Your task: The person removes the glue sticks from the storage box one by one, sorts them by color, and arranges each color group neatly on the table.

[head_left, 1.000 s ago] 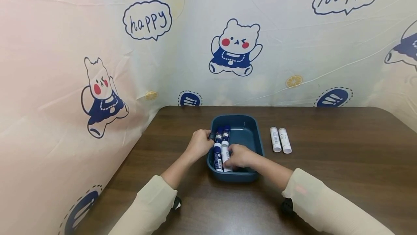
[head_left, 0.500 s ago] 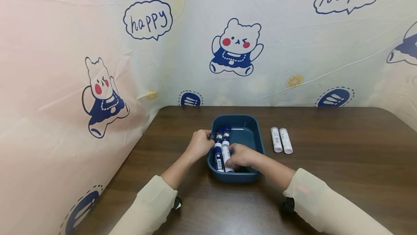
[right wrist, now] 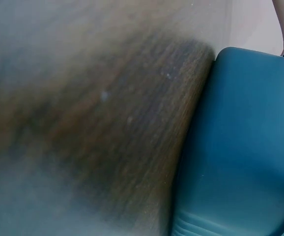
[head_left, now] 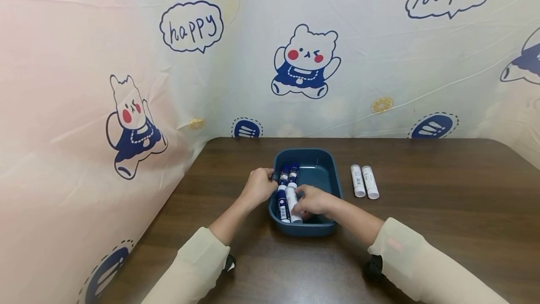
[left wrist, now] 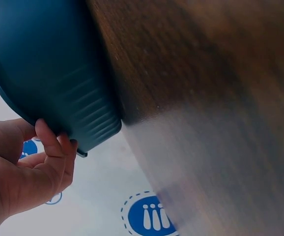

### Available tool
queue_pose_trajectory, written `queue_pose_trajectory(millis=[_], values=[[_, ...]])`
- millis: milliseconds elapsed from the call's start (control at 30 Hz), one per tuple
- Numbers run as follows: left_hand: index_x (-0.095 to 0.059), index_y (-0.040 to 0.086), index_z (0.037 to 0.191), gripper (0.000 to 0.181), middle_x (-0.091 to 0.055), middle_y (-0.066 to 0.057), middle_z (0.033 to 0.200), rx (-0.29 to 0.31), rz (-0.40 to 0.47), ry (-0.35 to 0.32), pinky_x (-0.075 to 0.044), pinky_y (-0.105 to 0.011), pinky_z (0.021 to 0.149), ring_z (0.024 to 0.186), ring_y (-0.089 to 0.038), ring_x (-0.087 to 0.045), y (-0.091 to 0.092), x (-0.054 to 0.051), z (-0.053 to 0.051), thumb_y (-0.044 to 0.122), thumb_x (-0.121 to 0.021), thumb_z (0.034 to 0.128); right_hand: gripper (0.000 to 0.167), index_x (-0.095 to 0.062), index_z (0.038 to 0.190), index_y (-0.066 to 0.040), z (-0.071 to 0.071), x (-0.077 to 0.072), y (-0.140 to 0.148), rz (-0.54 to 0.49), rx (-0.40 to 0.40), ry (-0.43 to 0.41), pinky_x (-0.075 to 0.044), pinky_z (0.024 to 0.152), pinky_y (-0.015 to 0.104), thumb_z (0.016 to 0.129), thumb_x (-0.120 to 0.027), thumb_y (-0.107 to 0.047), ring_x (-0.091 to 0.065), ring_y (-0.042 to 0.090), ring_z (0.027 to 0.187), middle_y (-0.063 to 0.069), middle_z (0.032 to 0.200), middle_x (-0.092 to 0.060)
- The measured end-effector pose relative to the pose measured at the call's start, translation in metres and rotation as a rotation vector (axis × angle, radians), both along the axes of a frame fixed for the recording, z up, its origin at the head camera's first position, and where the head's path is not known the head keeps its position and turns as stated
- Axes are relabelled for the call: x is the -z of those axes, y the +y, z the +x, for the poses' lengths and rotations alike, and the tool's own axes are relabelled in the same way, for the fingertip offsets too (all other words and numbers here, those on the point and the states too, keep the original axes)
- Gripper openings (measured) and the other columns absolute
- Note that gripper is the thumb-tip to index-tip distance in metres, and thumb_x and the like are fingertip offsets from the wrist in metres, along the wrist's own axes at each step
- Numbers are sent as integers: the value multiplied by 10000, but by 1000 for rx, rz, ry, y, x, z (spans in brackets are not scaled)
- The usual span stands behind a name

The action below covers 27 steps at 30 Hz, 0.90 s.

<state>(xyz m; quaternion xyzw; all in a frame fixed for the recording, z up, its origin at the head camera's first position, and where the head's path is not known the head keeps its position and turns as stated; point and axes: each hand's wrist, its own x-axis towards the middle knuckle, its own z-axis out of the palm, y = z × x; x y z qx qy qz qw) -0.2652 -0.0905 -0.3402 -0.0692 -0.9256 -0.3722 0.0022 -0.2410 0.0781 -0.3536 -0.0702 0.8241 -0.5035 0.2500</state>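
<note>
A dark blue-green plastic bin [head_left: 320,180] sits on the table. My left hand [head_left: 258,186] grips its left rim; in the left wrist view, that hand [left wrist: 34,164] has curled fingers against the outer wall. Inside the bin, my right hand [head_left: 314,200] holds a white glue stick [head_left: 292,201] between thumb and fingers, lying along the bin. Left of it lies a blue glue stick [head_left: 282,204] with a barcode label. Farther back lie two more blue glue sticks [head_left: 293,175], side by side. The right wrist view shows the bin's outer wall [right wrist: 245,142], with the right hand's fingers hidden.
Two white glue sticks [head_left: 363,181] lie side by side on the brown wooden table [head_left: 443,210], right of the bin. Behind the table hangs a pale printed curtain [head_left: 358,60] with cartoon bears.
The right hand and the white glue stick in its fingers shift very slightly within the bin. The left hand stays on the rim.
</note>
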Motion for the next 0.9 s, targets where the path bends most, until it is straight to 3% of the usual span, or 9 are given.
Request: queue_pose_trajectory(millis=[533, 900], values=[[-523, -78, 1253, 408, -594, -184, 1149, -1, -3, -1, -433, -227, 509, 582, -151, -536, 1, 1, 1, 7, -569, 857, 678, -347, 1343, 42, 1, 1, 1, -41, 12, 26, -500, 644, 310, 740, -653, -5, -579, 204, 701, 136, 881, -586], [-520, -71, 1259, 413, -591, -174, 1163, -3, 12, -13, -443, -228, 526, 637, -160, -561, 1, 0, 1, 11, -565, 857, 673, -328, 1367, 12, -1, 0, 2, -163, 35, 20, -511, 690, 323, 763, -625, 19, -576, 224, 785, 161, 953, -550]])
